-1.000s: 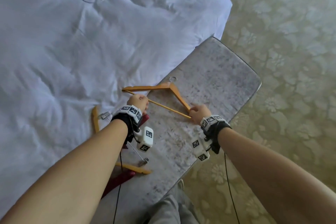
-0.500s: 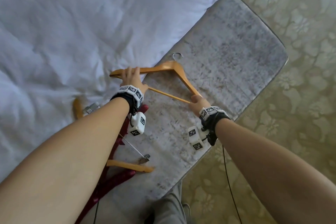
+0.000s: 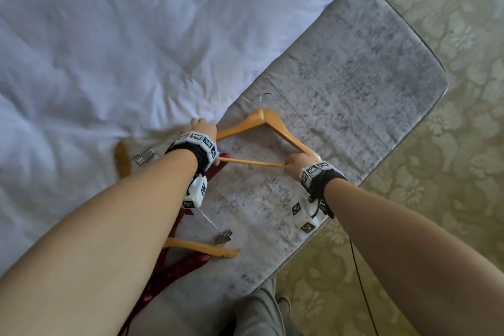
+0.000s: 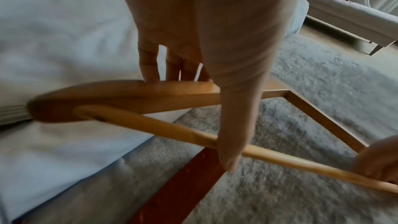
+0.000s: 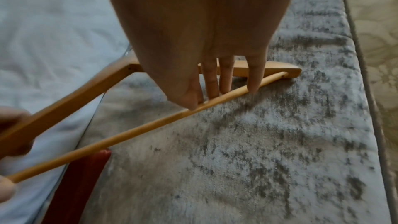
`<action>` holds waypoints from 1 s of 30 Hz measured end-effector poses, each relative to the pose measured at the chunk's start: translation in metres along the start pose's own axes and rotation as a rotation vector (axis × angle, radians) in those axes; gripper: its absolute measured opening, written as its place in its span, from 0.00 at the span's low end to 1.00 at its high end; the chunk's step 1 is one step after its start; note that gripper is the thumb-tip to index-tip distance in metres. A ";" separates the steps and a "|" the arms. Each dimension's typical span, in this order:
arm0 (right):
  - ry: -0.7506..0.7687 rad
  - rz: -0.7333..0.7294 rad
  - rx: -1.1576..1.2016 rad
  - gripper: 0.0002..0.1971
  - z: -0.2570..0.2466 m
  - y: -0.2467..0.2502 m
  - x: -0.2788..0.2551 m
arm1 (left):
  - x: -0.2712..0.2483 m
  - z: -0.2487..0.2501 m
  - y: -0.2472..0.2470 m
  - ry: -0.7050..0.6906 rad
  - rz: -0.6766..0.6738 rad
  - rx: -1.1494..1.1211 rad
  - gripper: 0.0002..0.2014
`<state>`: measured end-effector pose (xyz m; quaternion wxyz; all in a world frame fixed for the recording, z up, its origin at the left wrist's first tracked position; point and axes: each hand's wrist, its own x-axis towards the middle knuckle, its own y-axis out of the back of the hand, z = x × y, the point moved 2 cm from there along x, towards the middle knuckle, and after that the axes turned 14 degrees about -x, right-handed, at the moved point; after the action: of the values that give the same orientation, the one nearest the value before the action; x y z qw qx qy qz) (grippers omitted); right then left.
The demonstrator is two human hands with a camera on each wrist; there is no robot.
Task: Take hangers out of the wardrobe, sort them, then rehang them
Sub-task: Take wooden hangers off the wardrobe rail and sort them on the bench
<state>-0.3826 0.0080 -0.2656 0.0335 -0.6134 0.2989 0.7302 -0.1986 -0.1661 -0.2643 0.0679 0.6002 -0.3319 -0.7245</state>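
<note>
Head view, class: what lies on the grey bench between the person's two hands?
The light wooden hanger's thin crossbar spans from left hand to right hand.

A grey mottled counter [image 3: 354, 68] with a padded top runs slantwise. A bed with a rumpled white sheet [image 3: 109, 49] lies along its left edge, touching it. Carpet [image 3: 463, 144] with a pale flower pattern lies right of the counter. Grey trouser legs [image 3: 256, 311] show by its near end.
</note>
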 end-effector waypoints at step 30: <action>0.330 0.493 0.382 0.13 -0.045 0.104 -0.234 | -0.291 -0.023 0.078 -0.142 0.436 -1.180 0.12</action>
<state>-0.3289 -0.0244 -0.0137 -0.0785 -0.6152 0.5704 0.5385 -0.1223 -0.0906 0.0186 0.5112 0.3308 0.0051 -0.7933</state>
